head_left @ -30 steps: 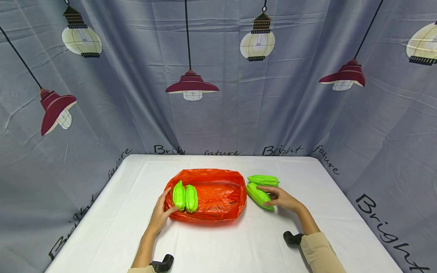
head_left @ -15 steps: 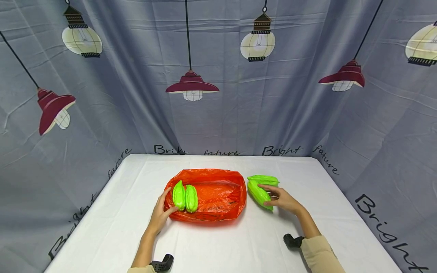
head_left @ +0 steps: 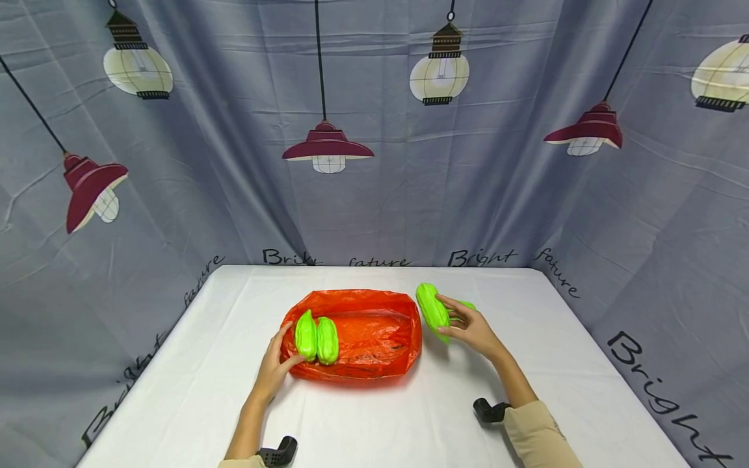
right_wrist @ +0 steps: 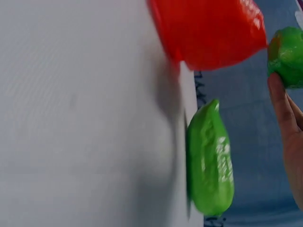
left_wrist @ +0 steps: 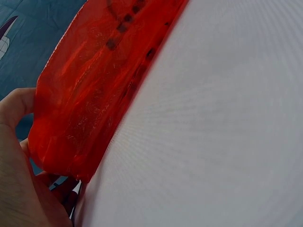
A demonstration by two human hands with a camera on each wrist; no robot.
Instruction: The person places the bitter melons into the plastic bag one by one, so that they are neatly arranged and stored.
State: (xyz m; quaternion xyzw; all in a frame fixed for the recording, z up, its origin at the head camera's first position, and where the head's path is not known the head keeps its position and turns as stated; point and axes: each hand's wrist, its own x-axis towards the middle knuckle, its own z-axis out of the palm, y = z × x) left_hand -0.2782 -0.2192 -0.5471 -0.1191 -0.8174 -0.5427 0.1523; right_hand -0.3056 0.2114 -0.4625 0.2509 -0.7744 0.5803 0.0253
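Note:
In the head view my right hand (head_left: 475,330) grips a bright green, ridged bitter melon (head_left: 430,307) between thumb and fingers, raised over the table at the bag's right side. Part of that melon (right_wrist: 288,56) shows at the right wrist view's edge. Another bitter melon (right_wrist: 210,163) lies on the table beneath, mostly hidden behind my hand in the head view. An open red plastic bag (head_left: 374,341) holds two bitter melons, one (head_left: 306,335) by the left wall and one (head_left: 328,340) beside it. My left hand (head_left: 272,367) holds the bag's left end, thumb at the near rim.
A white cloth covers the table (head_left: 363,422). Behind and at both sides hangs a grey-blue curtain (head_left: 374,214) printed with lamps and lettering. Each wrist carries a black camera mount, the left mount (head_left: 279,451) and the right mount (head_left: 489,411).
My right hand has lifted the nearer of the two right-hand bitter melons off the table and moved it away from me and slightly left. The left hand and bag stay in place.

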